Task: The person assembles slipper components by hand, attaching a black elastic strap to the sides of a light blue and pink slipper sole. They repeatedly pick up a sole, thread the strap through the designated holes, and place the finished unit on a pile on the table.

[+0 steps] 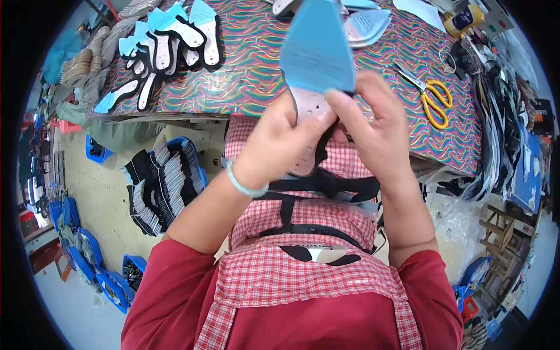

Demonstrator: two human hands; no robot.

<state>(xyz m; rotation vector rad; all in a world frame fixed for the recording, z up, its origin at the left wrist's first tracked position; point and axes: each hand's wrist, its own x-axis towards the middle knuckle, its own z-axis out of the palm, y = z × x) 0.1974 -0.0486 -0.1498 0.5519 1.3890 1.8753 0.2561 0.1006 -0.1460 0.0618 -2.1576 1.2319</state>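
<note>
Up over the table's near edge I hold an insole [318, 64], blue at the front and pale pink at the heel, with black material along its edge. My left hand [271, 137] is closed around the heel part, thumb on top. At the insole's right edge, my right hand [376, 116] is closed, thumb and fingers pinching the edge near where blue meets pink. What lies under its fingertips is partly hidden. Several similar black-edged insoles [211, 44] lie heaped at the table's far left. More blue insoles [367, 29] are stacked behind the held one.
A wavy-patterned cloth covers the table [245, 76]. Scissors [437, 105] with yellow handles lie on the right, with a yellow bottle [465, 21] behind. Dark strips [487, 122] hang off the right edge. On the floor at left, a blue basket [195, 157] holds packed black-and-white pieces.
</note>
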